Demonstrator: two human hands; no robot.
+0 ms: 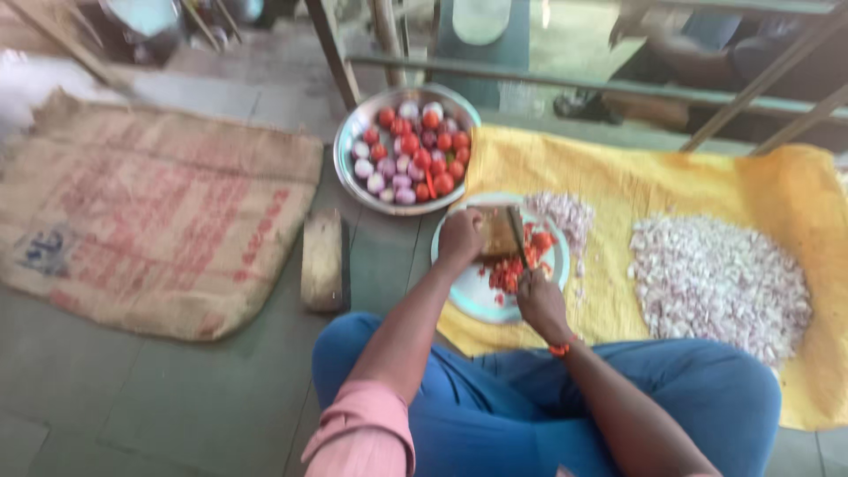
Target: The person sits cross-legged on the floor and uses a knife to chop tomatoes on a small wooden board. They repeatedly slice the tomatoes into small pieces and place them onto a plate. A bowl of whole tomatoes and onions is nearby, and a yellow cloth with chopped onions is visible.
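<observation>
Your right hand [541, 300] grips the knife [515, 237], blade running fwd-back over chopped tomato [508, 272] on the round board [473, 296]. Left hand [461, 237] closed over the blade's far end (nearer the bowl [349, 146]).

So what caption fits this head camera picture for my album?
Seated person's left hand and right hand chop tomatoes with a cleaver beside a metal bowl.

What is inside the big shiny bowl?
The metal bowl holds whole red tomatoes mixed with peeled purple and white onions. They are piled up, so whatever lies underneath them and the bowl's bottom cannot be seen.
</observation>
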